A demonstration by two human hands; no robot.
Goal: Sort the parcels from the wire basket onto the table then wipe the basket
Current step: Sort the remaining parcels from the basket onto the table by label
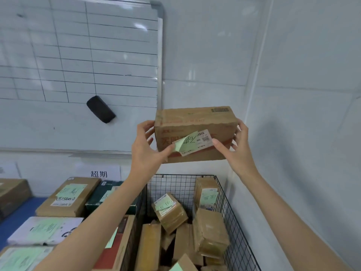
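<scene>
Parcel (197, 119) gripped between hands (145, 151) (238, 147) above wire basket (230, 210)

A single wide-angle view from the person's head faces forward and slightly down into a wall corner. Both forearms reach in from the lower edge. The left hand (145, 147) and right hand (239, 147) hold a box (195, 118) close before the lens, at mid-frame. The basket (172, 186) sits near, below it. The worktop (11, 227) takes the lower left, and the whiteboard (78, 55) fills the upper left, its lines bowed.
</scene>
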